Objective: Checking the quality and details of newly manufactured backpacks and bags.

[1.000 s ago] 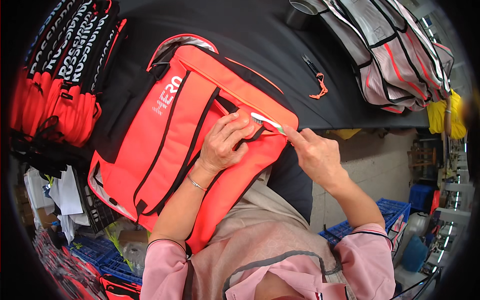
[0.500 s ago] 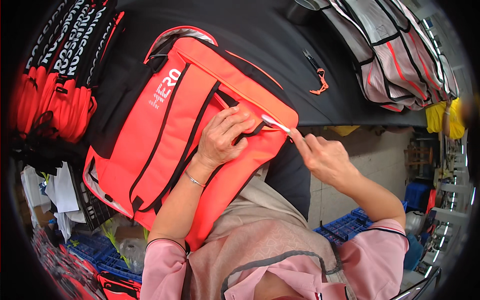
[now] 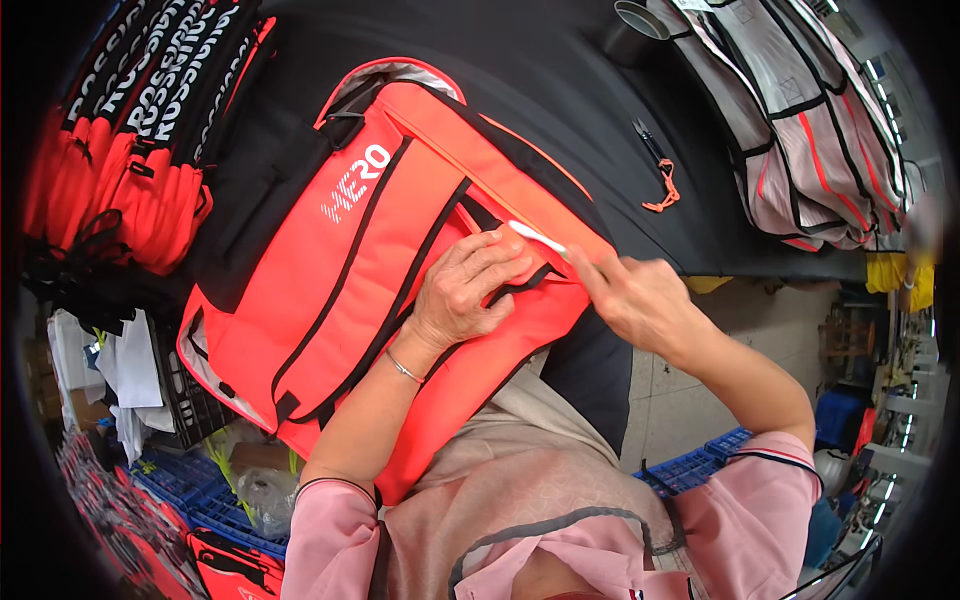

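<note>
From the head view, the work on the orange bag [image 3: 340,290] looks to be midway: the white marking stick [image 3: 535,237] has its tip on the bag's black-trimmed edge, and any marks made cannot be made out. The bag lies flat on the black table [image 3: 560,90], its lower part hanging over the person's lap. The left hand [image 3: 465,290] presses open and flat on the bag, grasping nothing, just beside the stick. The right hand [image 3: 635,295] pinches the stick between its fingers. The bag is bright orange with black straps, white lettering and a pale lining at its top opening. A small pair of snips [image 3: 655,165] lies well apart.
</note>
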`<state>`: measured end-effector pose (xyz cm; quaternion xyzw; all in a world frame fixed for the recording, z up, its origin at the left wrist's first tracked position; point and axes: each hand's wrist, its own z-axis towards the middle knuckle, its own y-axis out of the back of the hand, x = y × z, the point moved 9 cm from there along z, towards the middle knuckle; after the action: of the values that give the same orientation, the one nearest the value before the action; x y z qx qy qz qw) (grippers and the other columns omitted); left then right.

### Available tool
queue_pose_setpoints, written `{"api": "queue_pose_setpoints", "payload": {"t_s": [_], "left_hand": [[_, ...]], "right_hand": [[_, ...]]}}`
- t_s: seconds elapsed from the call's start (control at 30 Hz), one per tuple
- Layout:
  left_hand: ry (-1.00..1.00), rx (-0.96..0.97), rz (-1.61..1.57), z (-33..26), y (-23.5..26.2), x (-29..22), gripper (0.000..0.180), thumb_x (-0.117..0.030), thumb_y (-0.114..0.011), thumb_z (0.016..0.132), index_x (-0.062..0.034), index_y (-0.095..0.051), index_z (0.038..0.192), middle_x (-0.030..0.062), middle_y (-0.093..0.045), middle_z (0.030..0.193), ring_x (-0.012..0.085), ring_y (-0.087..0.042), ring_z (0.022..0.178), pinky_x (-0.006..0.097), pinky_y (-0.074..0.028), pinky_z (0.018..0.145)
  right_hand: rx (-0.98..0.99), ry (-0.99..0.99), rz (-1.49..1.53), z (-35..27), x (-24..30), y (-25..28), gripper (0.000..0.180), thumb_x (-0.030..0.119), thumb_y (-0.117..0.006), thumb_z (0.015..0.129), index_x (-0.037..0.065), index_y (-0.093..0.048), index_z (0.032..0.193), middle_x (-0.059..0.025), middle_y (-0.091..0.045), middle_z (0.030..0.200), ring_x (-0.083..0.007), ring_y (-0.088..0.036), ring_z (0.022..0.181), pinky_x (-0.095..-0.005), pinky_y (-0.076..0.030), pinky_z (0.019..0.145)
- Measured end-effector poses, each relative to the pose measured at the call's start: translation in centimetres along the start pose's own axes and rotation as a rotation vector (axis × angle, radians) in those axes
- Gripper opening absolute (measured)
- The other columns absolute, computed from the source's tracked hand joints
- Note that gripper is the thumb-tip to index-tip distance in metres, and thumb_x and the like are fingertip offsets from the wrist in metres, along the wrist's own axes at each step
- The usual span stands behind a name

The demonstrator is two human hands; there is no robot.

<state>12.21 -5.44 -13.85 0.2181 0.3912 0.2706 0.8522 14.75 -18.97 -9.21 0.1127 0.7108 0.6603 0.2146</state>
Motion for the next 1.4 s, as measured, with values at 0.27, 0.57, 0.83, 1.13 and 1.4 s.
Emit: {"api": "queue_pose_setpoints", "payload": {"t_s": [0.27, 0.57, 0.83, 1.13, 1.4], "left_hand": [[-0.017, 0.011, 0.122, 1.1, 0.7, -1.5, 0.039, -0.016, -0.076, 0.063, -0.0145, -0.071, 0.102, 0.0013, -0.065, 0.115, 0.0233, -0.057, 0.111, 0.038, -0.042, 0.096], [0.136, 0.305, 0.687, 6.4, 6.7, 4.8, 0.046, -0.029, -0.068, 0.086, -0.0178, -0.059, 0.130, 0.0047, -0.048, 0.143, 0.0297, -0.046, 0.127, 0.050, -0.028, 0.109], [0.195, 0.218, 0.441, -0.8, 8.3, 7.2, 0.040, -0.022, -0.061, 0.089, -0.0188, -0.061, 0.129, 0.0039, -0.050, 0.142, 0.0293, -0.049, 0.127, 0.050, -0.034, 0.108], [0.227, 0.208, 0.409, -0.6, 7.8, 7.7, 0.039, -0.023, -0.060, 0.088, -0.0199, -0.063, 0.127, 0.0047, -0.052, 0.140, 0.0312, -0.051, 0.124, 0.051, -0.038, 0.104], [0.221, 0.214, 0.428, -0.3, 8.1, 7.2, 0.038, -0.022, -0.061, 0.087, -0.0200, -0.064, 0.125, 0.0042, -0.054, 0.139, 0.0294, -0.052, 0.121, 0.050, -0.038, 0.105]], "right_hand": [[-0.050, -0.082, 0.058, 5.4, -1.3, -1.1, 0.051, 0.011, -0.061, 0.078, 0.000, -0.055, 0.127, -0.0106, -0.059, 0.077, -0.0223, -0.065, 0.059, -0.0328, -0.050, 0.047], [-0.131, -0.085, 0.034, 4.5, -0.6, -2.0, 0.054, 0.009, -0.059, 0.077, 0.003, -0.055, 0.130, -0.0091, -0.060, 0.081, -0.0215, -0.065, 0.064, -0.0326, -0.051, 0.050], [-0.094, -0.091, 0.110, 5.8, -0.5, -2.3, 0.058, 0.004, -0.056, 0.078, 0.001, -0.049, 0.135, -0.0114, -0.059, 0.083, -0.0238, -0.065, 0.066, -0.0341, -0.052, 0.054], [-0.200, 0.056, 0.165, 14.0, -0.8, -2.7, 0.052, 0.005, -0.052, 0.083, -0.002, -0.046, 0.134, -0.0163, -0.059, 0.082, -0.0283, -0.064, 0.063, -0.0368, -0.052, 0.054], [0.012, 0.047, 0.068, 11.3, -1.2, -2.0, 0.049, 0.006, -0.051, 0.084, -0.001, -0.049, 0.132, -0.0157, -0.060, 0.083, -0.0279, -0.064, 0.062, -0.0364, -0.051, 0.053]]}}
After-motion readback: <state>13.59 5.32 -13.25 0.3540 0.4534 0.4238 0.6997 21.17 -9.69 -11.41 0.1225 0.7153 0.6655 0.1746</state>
